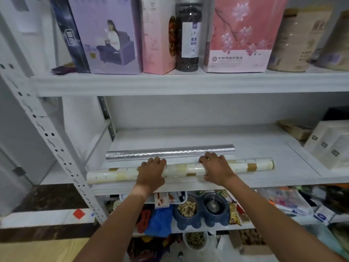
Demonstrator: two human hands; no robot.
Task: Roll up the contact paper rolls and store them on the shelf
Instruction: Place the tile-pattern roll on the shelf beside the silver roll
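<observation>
A rolled contact paper with a cream and brown tile pattern (185, 170) lies lengthwise near the front edge of the white middle shelf (245, 142). My left hand (152, 172) grips it left of its middle, fingers curled over the top. My right hand (216, 168) grips it right of the middle in the same way. Just behind it lies a silver foil-like roll (168, 153), parallel to it and untouched. The tile roll's left end sits slightly nearer the shelf edge than its right end.
White boxes (330, 144) stand at the right of the middle shelf. Boxes, a dark jar (188, 35) and bags fill the upper shelf. Below are pet bowls (200, 210), a blue bag and packets. A perforated white upright (49, 137) runs down the left.
</observation>
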